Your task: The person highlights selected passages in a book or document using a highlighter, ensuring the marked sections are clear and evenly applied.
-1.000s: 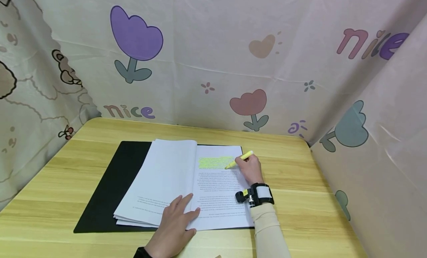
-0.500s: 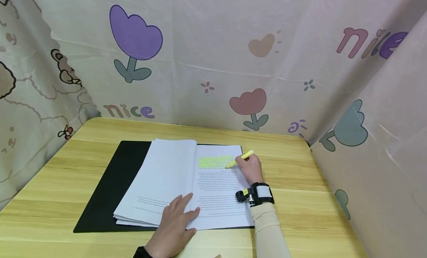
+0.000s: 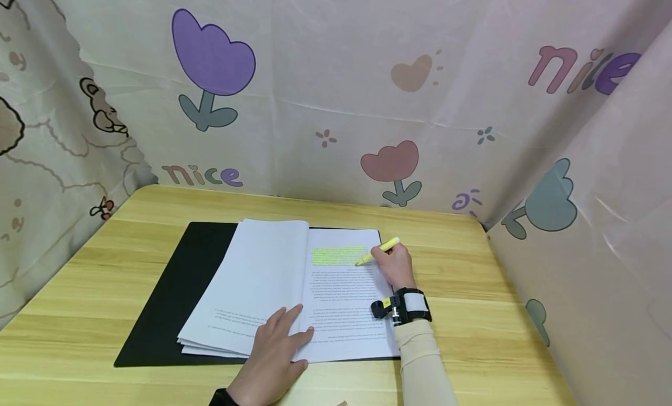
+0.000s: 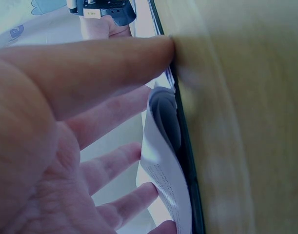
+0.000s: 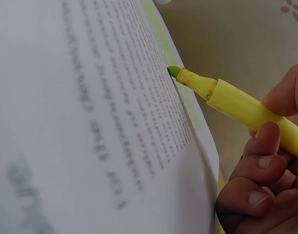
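Note:
Between thumb and fingers my right hand (image 3: 395,265) pinches a yellow highlighter (image 5: 244,105), uncapped, its green-yellow tip at the printed page. That right-hand page (image 3: 343,312) carries a block of yellow-marked lines near its top, and the tip is by the block's lower right corner. My left hand (image 3: 275,353) rests with spread, fairly straight fingers on the lower inner part of the open stack of papers (image 3: 262,266). In the left wrist view its fingers lie against the curled sheets (image 4: 163,161). Under the papers is a black folder (image 3: 163,312).
The folder lies on a light wooden table (image 3: 462,312). A printed curtain (image 3: 315,73) hangs behind and at both sides of the table. A small tan object, cut off by the frame, shows at the bottom edge.
The highlighter tip shifts very slightly, staying near the lower right of the marked block. The left hand and the papers keep their places.

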Action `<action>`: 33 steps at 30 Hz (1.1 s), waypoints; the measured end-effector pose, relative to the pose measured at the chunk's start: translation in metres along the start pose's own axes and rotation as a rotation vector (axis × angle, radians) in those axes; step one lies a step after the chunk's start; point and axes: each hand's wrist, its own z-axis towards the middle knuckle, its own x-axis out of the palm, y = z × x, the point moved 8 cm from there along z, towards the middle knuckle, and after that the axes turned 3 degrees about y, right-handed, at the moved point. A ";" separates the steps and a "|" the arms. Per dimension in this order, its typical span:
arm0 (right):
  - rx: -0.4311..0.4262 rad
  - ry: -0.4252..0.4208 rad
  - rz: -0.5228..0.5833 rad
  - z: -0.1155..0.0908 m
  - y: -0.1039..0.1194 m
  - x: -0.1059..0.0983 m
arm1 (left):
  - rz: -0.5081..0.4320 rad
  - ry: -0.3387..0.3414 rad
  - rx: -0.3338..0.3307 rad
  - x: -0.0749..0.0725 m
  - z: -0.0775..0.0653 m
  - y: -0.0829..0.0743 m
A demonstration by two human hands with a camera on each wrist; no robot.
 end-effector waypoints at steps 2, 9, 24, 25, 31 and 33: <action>-0.002 -0.002 -0.001 0.000 0.000 -0.001 | -0.003 0.005 -0.001 0.000 0.001 0.000; 0.002 -0.011 0.011 -0.001 -0.001 -0.002 | 0.004 0.004 -0.007 0.001 0.001 0.002; 0.009 -0.013 0.020 -0.001 -0.001 -0.003 | 0.003 0.003 -0.009 0.001 0.001 0.002; 0.012 -0.014 0.017 -0.001 -0.001 -0.003 | 0.004 0.003 -0.008 0.001 0.001 0.002; 0.022 -0.020 0.002 0.001 -0.003 -0.006 | 0.005 -0.010 0.003 0.001 0.001 0.002; 0.018 -0.022 -0.002 0.001 -0.004 -0.007 | 0.004 -0.012 0.005 0.001 0.001 0.002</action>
